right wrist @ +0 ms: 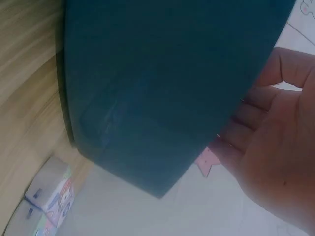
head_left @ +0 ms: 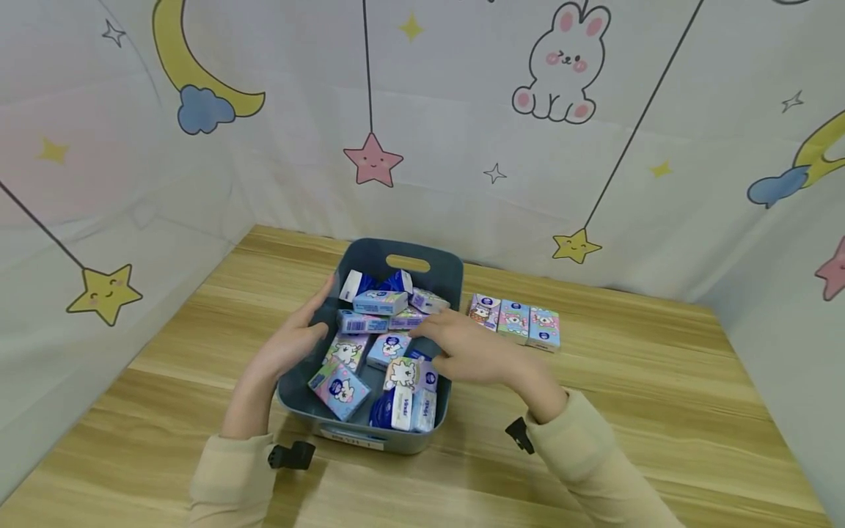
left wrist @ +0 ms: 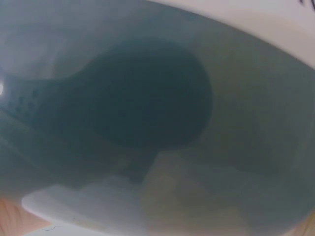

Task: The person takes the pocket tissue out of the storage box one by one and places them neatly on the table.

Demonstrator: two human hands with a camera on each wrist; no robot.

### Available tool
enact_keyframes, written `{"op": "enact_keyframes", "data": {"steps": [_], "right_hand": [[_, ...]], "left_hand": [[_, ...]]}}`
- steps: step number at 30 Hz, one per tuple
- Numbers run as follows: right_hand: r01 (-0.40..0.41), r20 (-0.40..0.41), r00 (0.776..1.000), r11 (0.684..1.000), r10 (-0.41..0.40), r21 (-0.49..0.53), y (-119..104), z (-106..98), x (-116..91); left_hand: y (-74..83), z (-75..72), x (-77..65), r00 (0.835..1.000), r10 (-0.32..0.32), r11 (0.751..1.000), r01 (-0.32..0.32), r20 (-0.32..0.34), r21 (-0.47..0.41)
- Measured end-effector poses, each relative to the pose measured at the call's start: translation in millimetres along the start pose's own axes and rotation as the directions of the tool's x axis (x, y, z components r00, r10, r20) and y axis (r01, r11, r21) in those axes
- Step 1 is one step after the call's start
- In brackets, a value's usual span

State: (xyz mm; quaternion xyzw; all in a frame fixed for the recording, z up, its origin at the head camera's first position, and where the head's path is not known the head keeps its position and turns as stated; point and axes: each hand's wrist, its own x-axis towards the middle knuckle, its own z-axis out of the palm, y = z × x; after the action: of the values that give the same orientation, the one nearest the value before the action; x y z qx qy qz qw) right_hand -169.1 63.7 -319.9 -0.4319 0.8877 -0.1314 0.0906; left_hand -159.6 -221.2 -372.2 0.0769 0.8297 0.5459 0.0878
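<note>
A dark blue-green plastic bin (head_left: 396, 440) on the wooden table holds several small tissue packs, including a tilted blue one (head_left: 339, 390) at the front left and a light blue one (head_left: 388, 350) in the middle. My left hand (head_left: 290, 345) is at the bin's left rim, fingers extended along the outer wall. Reaching over the right rim, my right hand (head_left: 469, 348) has its fingertips beside the packs, with thumb and forefinger apart. In the right wrist view its fingertips pass behind the bin wall (right wrist: 162, 98). The left wrist view shows mainly the bin's outer side (left wrist: 256, 128).
Three tissue packs (head_left: 513, 320) stand in a row on the table (head_left: 627, 411), right of the bin. A printed cloth backdrop (head_left: 455, 103) borders the table at the back and sides. A label (head_left: 352, 439) is on the bin's front.
</note>
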Motion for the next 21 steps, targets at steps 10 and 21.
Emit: {"op": "enact_keyframes", "data": {"steps": [10, 21], "right_hand": [[0.052, 0.221, 0.974, 0.999, -0.049, -0.006, -10, 8, 20], [0.003, 0.420, 0.905, 0.984, 0.073, -0.178, -17, 11, 32]], "left_hand": [[0.2, 0.7, -0.2, 1.000, 0.003, 1.000, -0.003, 0.001, 0.004], [0.2, 0.0, -1.2, 1.000, 0.001, 1.000, -0.001, 0.003, 0.002]]}}
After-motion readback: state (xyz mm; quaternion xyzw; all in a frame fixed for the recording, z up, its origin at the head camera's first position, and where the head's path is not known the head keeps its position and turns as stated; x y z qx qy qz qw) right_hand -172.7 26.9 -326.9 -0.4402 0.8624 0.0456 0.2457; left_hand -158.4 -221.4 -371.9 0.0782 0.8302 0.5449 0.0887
